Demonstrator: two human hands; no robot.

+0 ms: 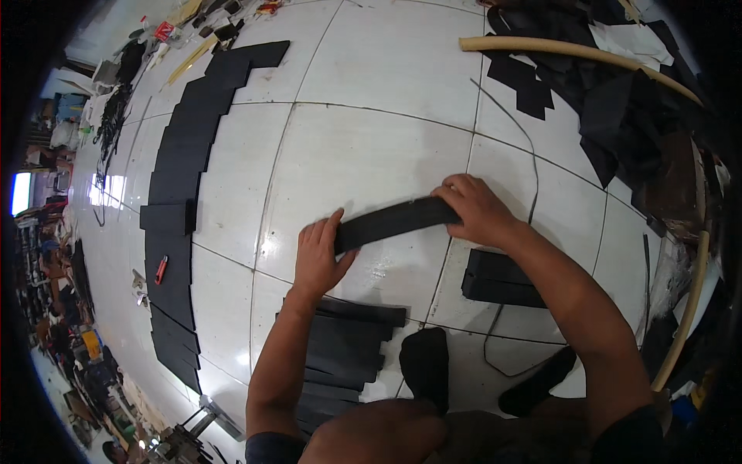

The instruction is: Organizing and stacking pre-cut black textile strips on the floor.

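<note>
A black strip (396,223), slightly bowed, is stretched between my two hands above the white tiled floor. My left hand (317,251) grips its left end, fingers behind and thumb at the near edge. At the other end, my right hand (477,207) is closed round the strip from above. Below my right hand lies a small stack of black pieces (502,278), partly covered by my right forearm. Several overlapping black strips (344,348) lie on the floor near my left forearm. What the strip is made of I cannot tell.
A long row of overlapping black panels (182,155) runs down the left, with a red cutter knife (161,269) on it. Black scrap sheets (626,108) and a curved tan tube (572,48) lie at the far right. A thin cord (514,124) crosses the floor.
</note>
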